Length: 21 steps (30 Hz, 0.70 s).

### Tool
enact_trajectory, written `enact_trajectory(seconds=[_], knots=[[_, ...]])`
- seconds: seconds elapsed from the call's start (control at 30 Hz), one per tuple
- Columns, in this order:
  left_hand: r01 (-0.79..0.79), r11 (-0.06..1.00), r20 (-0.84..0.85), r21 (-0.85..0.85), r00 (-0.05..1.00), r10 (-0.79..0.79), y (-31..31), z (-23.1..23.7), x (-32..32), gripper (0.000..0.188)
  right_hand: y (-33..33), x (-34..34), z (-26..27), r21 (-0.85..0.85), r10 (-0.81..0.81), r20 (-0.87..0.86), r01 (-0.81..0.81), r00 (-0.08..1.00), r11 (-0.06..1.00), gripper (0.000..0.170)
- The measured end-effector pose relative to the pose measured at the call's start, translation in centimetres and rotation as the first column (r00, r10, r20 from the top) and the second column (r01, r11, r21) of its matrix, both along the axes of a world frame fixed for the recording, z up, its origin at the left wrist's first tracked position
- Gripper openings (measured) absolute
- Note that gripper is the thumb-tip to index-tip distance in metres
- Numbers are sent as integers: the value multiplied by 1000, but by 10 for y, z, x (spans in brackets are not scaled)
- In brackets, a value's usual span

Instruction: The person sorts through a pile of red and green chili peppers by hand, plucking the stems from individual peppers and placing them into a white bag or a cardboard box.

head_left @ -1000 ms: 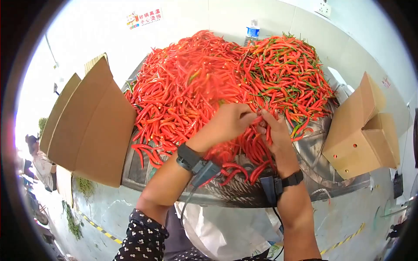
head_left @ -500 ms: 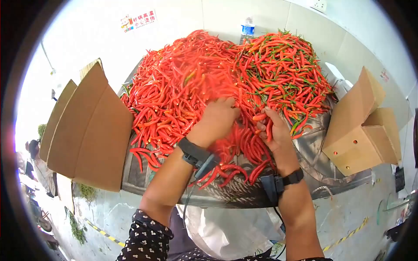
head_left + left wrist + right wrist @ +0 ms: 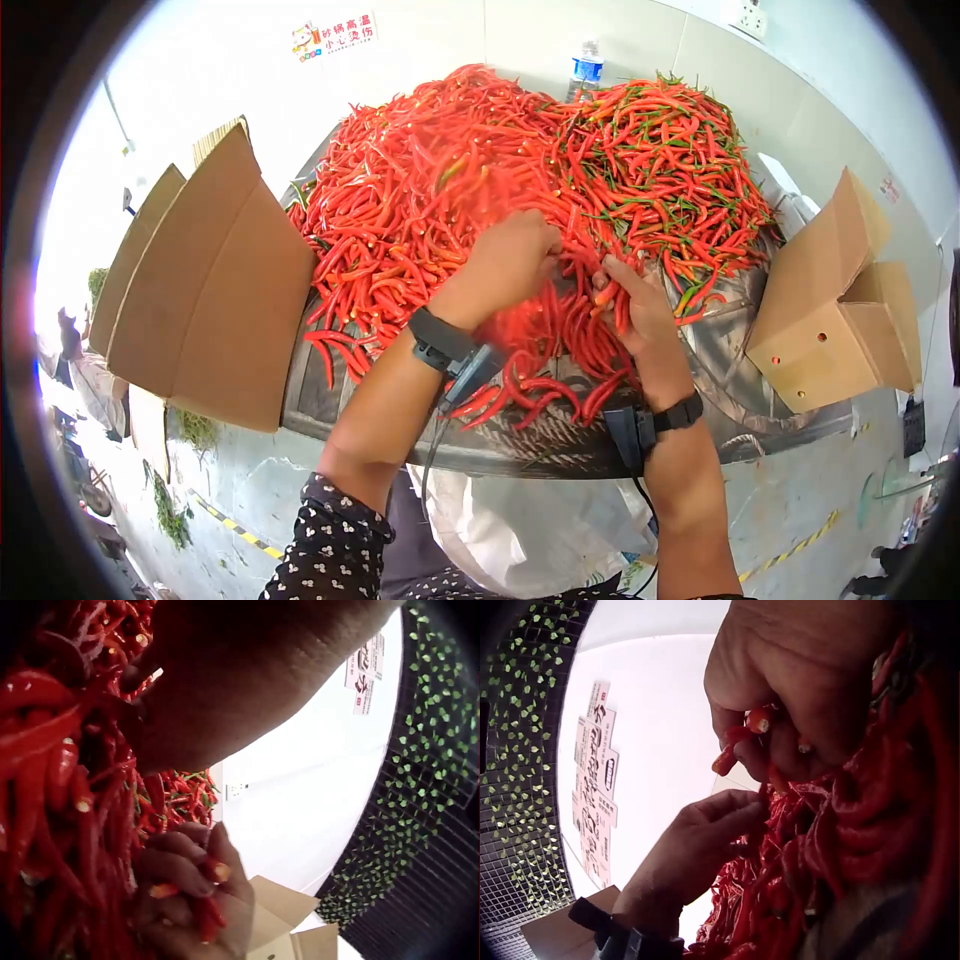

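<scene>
A patterned table (image 3: 725, 345) is carrying everything at hand. The larger heap of red chillies (image 3: 380, 200) is filling it from the left edge past the middle, sloping down toward the front edge; many pods there are showing pale, stemless ends. At the left edge a tall carton (image 3: 210, 290) is leaning outward. The stemmed heap (image 3: 665, 150), with green stalks showing, is sitting toward the back right corner, and a smaller carton (image 3: 815, 325) is standing near the right edge.

Chillies are probably handling as light, smooth and slightly slippery pods, firm but bending a little, easy to bruise or snap under a hard squeeze. A pinch by thumb and fingertips near the stalk end looks surest; several together are likely to slide over one another.

The right hand (image 3: 645, 310), in front of the stemmed heap, is grasping a few chillies, its fingers curling round them and pod ends sticking out; its forearm is rising almost straight from the front edge. The left hand (image 3: 510, 258) is bending down at the larger heap, its forearm slanting in from the front left corner; whether its fingers are gripping a pod, I cannot tell.

A water bottle (image 3: 586, 72) is standing behind the heaps, at the back edge. Loose chillies (image 3: 545, 384) are lying near the front edge, between the wrists.
</scene>
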<state>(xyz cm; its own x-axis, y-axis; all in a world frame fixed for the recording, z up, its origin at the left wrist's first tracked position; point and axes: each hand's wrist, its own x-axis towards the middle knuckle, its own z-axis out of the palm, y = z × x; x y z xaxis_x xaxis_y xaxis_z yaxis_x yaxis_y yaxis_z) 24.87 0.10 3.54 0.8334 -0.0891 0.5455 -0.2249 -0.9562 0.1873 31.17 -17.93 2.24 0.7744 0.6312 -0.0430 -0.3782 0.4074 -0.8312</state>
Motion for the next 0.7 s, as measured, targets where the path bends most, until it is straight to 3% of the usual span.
enact_trajectory(seconds=[0.03, 0.13, 0.3, 0.5, 0.53, 0.57, 0.63, 0.67, 0.7], knots=[[53, 990, 22, -131, 998, -50, -2, 3, 0, 9, 0, 1, -2, 6, 32, 13, -32, 999, 999, 9], [108, 962, 15, -251, 994, -108, -10, 15, -2, 7, -1, 3, -4, 22, 94, 21, -94, 995, 995, 11], [163, 943, -51, -290, 981, -185, -19, 21, -7, 10, 1, 5, -9, 69, 109, 78, -114, 991, 991, 17], [131, 941, -164, -312, 968, -189, -21, 25, -8, 10, 3, 5, -10, 14, 33, 129, -35, 991, 999, 11], [126, 933, -170, -336, 967, -191, -19, 23, -7, 10, 3, 4, -7, 46, -42, 73, 38, 996, 998, 11], [127, 933, -170, -336, 966, -193, -17, 20, -7, 10, 3, 3, -5, 74, -115, 15, 114, 993, 991, 10], [141, 974, -96, -179, 982, -160, -10, 11, -5, 10, -1, 6, -5, 83, -110, -4, 110, 994, 990, 10], [143, 973, -97, -179, 982, -162, -7, 3, -1, 10, -3, 8, -5, 91, -102, -24, 104, 994, 990, 11], [125, 985, -238, -122, 960, -151, -6, -1, 1, 12, -2, 8, -5, 90, -103, -25, 105, 994, 990, 11]])
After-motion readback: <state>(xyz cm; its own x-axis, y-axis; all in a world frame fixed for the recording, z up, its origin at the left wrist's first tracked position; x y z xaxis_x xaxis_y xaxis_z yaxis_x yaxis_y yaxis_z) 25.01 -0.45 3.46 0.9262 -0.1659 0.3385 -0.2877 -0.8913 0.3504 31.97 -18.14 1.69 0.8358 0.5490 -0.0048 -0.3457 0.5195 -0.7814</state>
